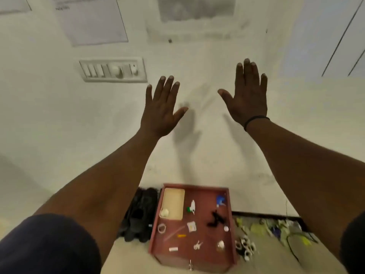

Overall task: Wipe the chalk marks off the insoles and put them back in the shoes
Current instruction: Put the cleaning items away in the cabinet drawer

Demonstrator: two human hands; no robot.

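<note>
White wall [197,135] fills most of the head view, with a switch plate [113,70] at far left and blurred papers [92,20] pinned above it. Both hands are raised in front of the wall, backs to the camera. The left hand [161,110] has its fingers straight and spread and holds nothing. The right hand [247,95], with a dark band [254,120] on its wrist, is likewise flat, spread and empty.

Low in the scene, the black shoes [138,214] lie as a dark pair at the foot of the wall, just left of a red tray [197,187] and touching or nearly touching its side. No insoles can be made out; whether they sit inside the shoes is hidden. The tray carries a tan pad [173,202], a small white and green spray bottle [192,207], a black clip [215,219] and other bits too small to name. Right of it lies a patterned cloth [276,228].

The task looks not yet started. Insoles are probably light, thin and floppy, so they should be taken by the heel end and supported flat while wiped. The shoes look soft and light; holding one at the heel collar would keep the opening free.
</note>
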